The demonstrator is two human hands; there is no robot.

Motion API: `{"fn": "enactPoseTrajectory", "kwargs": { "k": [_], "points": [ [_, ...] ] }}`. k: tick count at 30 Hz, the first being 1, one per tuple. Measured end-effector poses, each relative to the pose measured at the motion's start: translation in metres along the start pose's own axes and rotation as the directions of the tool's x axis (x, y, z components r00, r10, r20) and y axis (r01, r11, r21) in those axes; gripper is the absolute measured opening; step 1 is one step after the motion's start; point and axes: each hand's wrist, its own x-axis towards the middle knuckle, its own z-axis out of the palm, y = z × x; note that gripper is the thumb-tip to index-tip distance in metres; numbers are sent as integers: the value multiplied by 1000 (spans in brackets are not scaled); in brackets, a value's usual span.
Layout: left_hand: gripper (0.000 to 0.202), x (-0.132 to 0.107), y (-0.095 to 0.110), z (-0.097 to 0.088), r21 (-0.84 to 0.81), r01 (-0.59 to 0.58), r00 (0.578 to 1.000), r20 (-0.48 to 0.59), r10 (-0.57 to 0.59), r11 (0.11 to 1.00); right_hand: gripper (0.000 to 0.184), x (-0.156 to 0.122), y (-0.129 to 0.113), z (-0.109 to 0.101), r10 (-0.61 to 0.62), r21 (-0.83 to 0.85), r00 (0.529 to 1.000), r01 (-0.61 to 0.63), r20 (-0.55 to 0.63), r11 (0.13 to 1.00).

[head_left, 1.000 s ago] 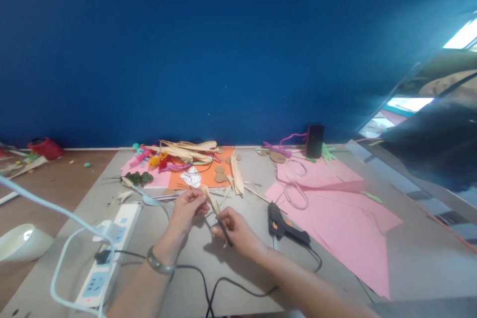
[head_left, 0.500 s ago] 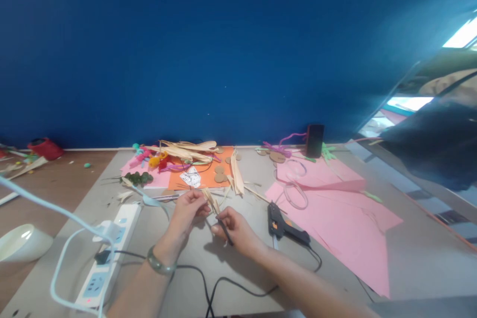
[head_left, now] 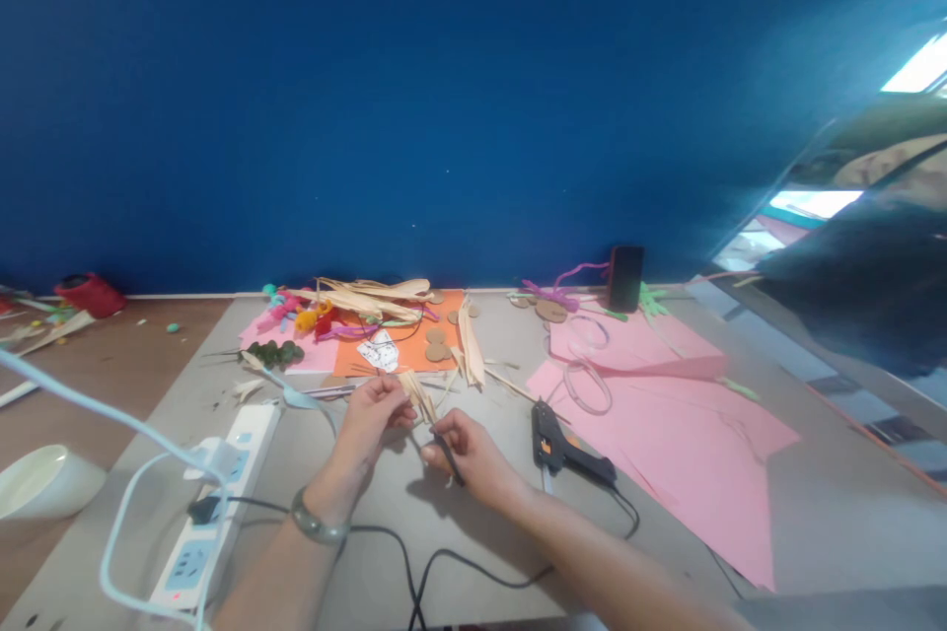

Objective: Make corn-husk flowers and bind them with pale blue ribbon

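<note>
My left hand (head_left: 379,414), a bracelet on its wrist, pinches a small bundle of pale dried husk strips (head_left: 419,396) between thumb and fingers. Close beside it, my right hand (head_left: 466,454) is closed around a thin, dark, slightly curved tool (head_left: 448,459); its kind cannot be made out. The dark tool's upper end lies near the lower end of the bundle; whether they touch is unclear. Just beyond my hands lies a longer dried husk (head_left: 469,345). A black glue gun (head_left: 562,447) rests to the right of my right hand.
A white power strip (head_left: 214,513) with plugs and cables lies on the left, near a white cup (head_left: 48,483). Pink paper (head_left: 681,454) spreads over the right side. Farther back are husks (head_left: 370,299), orange paper (head_left: 414,355), cork-like discs (head_left: 436,345) and a black box (head_left: 625,279).
Both hands stay almost in the same place, with the husk bundle and dark tool still held. Only very slight finger movement shows.
</note>
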Motion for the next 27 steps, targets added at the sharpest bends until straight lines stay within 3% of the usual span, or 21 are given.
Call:
{"fn": "enactPoseTrajectory", "kwargs": {
  "k": [7, 15, 20, 27],
  "points": [
    [27, 1, -1, 0, 0, -5, 1000, 0, 5, 1000, 51, -2, -4, 1, 12, 7, 1000, -12, -7, 1000],
    [33, 8, -1, -7, -27, -90, 990, -115, 86, 996, 51, -2, -2, -2, -3, 22, 998, 5, -65, 1000],
    [38, 6, 1, -5, 29, -90, 990, -108, 93, 996, 50, -2, -15, -8, -65, 64, 976, 80, -210, 995],
    [36, 2, -1, 0, 88, -74, 997, 3, 74, 993, 55, 0, -28, -4, -47, 63, 971, 63, -236, 996]
  ]
}}
